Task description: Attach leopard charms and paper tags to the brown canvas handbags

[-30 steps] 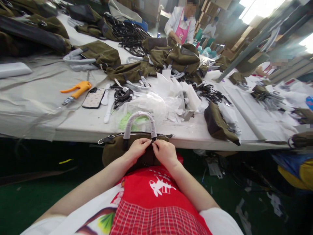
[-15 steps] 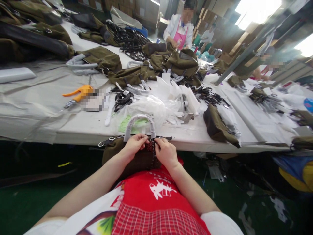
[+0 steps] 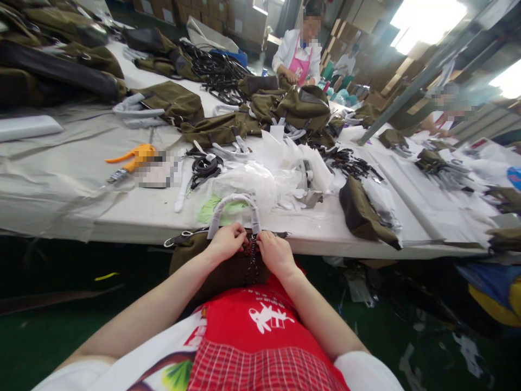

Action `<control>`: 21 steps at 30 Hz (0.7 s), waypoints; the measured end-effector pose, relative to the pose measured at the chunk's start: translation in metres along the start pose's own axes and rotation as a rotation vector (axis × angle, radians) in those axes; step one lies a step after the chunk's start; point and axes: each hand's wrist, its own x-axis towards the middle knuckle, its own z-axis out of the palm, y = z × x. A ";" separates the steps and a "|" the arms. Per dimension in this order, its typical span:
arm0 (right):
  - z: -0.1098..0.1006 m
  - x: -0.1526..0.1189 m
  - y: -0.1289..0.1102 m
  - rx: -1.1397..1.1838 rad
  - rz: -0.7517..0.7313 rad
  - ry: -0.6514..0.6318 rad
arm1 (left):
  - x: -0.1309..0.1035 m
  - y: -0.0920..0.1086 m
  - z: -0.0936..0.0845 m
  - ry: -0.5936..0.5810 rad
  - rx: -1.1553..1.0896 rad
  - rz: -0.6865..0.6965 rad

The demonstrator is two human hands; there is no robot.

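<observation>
An olive and brown bag [image 3: 191, 255] rests against the table's front edge, close to my body. Its handle [image 3: 236, 200], wrapped in pale covering, arches up above my hands. At the handle's base my left hand [image 3: 228, 240] is closed in a pinch, with what it grips too small to make out. Just right of it my right hand [image 3: 274, 250] pinches near the top of a black and white speckled cord [image 3: 253, 258], which hangs down the bag. Something red shows between the two hands.
On the white table [image 3: 134, 214] lie an orange air gun [image 3: 136, 157], coiled black straps [image 3: 207, 167], clear plastic [image 3: 248, 182] and another bag [image 3: 362, 212]. Olive bags are piled behind. A person in a pink apron [image 3: 301, 65] stands across the table.
Both hands remain at the handle's base with small finger movements. The speckled cord hangs slightly differently, its lower part spread a little to the left.
</observation>
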 end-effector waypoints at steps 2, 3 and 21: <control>0.002 0.001 0.001 -0.005 -0.013 0.015 | 0.001 0.004 0.000 0.020 -0.079 -0.016; 0.003 0.001 0.002 -0.003 -0.018 0.026 | 0.001 0.007 0.000 0.027 -0.115 -0.021; 0.015 0.001 0.005 0.158 -0.007 0.104 | 0.004 0.003 -0.008 -0.096 0.135 0.084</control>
